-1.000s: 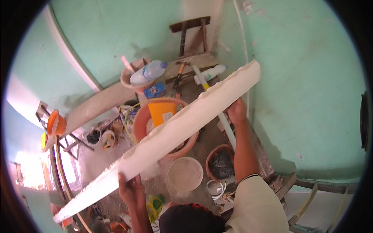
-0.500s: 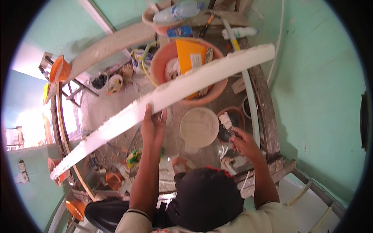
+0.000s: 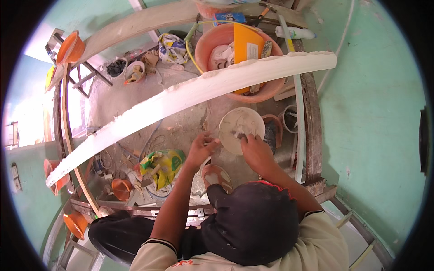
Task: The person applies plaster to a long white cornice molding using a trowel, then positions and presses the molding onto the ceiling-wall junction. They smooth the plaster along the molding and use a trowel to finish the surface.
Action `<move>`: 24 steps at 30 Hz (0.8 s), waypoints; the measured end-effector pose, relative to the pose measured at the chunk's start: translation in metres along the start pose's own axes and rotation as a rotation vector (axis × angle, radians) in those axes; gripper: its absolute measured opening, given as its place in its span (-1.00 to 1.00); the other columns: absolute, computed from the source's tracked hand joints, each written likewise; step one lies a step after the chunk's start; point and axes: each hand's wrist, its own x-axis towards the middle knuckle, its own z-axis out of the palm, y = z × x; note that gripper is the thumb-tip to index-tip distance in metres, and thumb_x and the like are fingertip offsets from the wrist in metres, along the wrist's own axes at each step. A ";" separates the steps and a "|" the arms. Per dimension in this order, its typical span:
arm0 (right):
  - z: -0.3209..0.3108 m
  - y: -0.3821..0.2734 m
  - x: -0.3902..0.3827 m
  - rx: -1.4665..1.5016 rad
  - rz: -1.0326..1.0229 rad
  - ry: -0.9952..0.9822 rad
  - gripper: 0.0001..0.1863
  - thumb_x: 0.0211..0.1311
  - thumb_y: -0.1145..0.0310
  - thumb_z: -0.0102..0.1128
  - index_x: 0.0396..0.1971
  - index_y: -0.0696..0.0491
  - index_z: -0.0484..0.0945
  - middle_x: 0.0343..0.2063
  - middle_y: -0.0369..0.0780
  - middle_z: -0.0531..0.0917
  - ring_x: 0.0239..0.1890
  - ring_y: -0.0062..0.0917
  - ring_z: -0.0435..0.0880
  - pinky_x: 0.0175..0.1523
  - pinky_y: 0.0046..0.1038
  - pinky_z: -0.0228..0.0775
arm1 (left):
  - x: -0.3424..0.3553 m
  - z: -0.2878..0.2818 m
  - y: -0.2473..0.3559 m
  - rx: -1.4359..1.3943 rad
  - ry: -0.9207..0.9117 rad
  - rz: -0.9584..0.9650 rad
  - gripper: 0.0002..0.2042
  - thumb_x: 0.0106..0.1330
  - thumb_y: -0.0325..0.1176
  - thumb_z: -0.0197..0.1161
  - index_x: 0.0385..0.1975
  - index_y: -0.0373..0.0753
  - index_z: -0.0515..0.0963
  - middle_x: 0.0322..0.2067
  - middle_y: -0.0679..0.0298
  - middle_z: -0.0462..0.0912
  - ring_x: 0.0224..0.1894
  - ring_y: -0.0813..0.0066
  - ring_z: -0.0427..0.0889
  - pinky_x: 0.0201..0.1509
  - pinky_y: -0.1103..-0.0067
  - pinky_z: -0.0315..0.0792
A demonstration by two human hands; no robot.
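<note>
"Starting with the head view, where is the white cornice moulding [image 3: 194, 95] seen?"

"It is stretched slantwise across the picture, beyond both hands and apart from them. Part of the salmon basin [image 3: 203, 47] is covered by it, and an orange sheet [image 3: 246, 40] is stood in that basin."

"And the right hand [image 3: 257, 151]?"

"It is lowered over the round tub [image 3: 222, 124], with its fingertips bunched at the pale paste [image 3: 254, 121]. Whether a tool is clasped there cannot be told."

"How is the left hand [image 3: 201, 148] placed?"

"It is held just left of the tub, fingers curled and thumb extended toward it. Whether anything is pinched cannot be told. A green-and-yellow bag [image 3: 167, 165] is seen farther left, on the littered floor [image 3: 190, 119]."
</note>
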 end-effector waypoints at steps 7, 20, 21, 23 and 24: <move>-0.002 0.021 -0.016 0.065 0.054 0.053 -0.78 0.16 0.49 0.15 -0.19 0.11 0.63 -0.26 -0.10 0.61 -0.14 -0.18 0.69 -0.12 -0.13 0.60 | 0.022 0.019 -0.002 0.188 -0.043 -0.017 -0.57 0.23 -0.34 0.44 0.00 -0.34 0.41 -0.19 0.13 0.60 -0.13 0.37 0.67 -0.34 0.45 0.69; -0.080 0.075 0.004 -0.186 -0.302 0.324 -0.67 0.13 0.41 0.20 -0.06 0.04 0.62 -0.26 -0.28 0.63 -0.10 -0.40 0.64 -0.16 -0.40 0.59 | 0.003 0.024 0.043 0.019 -0.250 0.072 -0.31 0.19 -0.49 0.42 0.35 -0.29 0.30 0.12 0.07 0.54 0.10 0.29 0.62 0.05 0.38 0.69; -0.064 0.081 -0.003 -0.130 -0.226 0.362 -0.67 0.16 0.40 0.19 -0.05 0.05 0.61 -0.28 -0.25 0.65 -0.18 -0.37 0.68 -0.14 -0.35 0.60 | 0.001 0.021 0.046 0.015 -0.251 0.086 -0.28 0.19 -0.49 0.44 0.38 -0.29 0.28 0.12 0.07 0.54 0.10 0.30 0.62 0.05 0.40 0.68; -0.037 0.087 -0.023 -0.081 -0.032 0.287 -0.70 0.21 0.41 0.18 -0.04 0.09 0.61 -0.34 -0.18 0.63 -0.28 -0.30 0.67 -0.20 -0.29 0.57 | -0.003 0.022 0.053 0.003 -0.245 0.145 -0.25 0.17 -0.50 0.46 0.39 -0.31 0.28 0.14 0.06 0.54 0.14 0.30 0.59 0.07 0.42 0.65; -0.020 0.083 -0.036 -0.053 0.072 0.244 -0.71 0.24 0.41 0.17 -0.04 0.11 0.61 -0.36 -0.15 0.63 -0.33 -0.27 0.66 -0.22 -0.26 0.56 | -0.007 0.024 0.052 0.005 -0.250 0.176 -0.27 0.15 -0.51 0.46 0.37 -0.31 0.31 0.15 0.06 0.54 0.18 0.28 0.56 0.09 0.42 0.62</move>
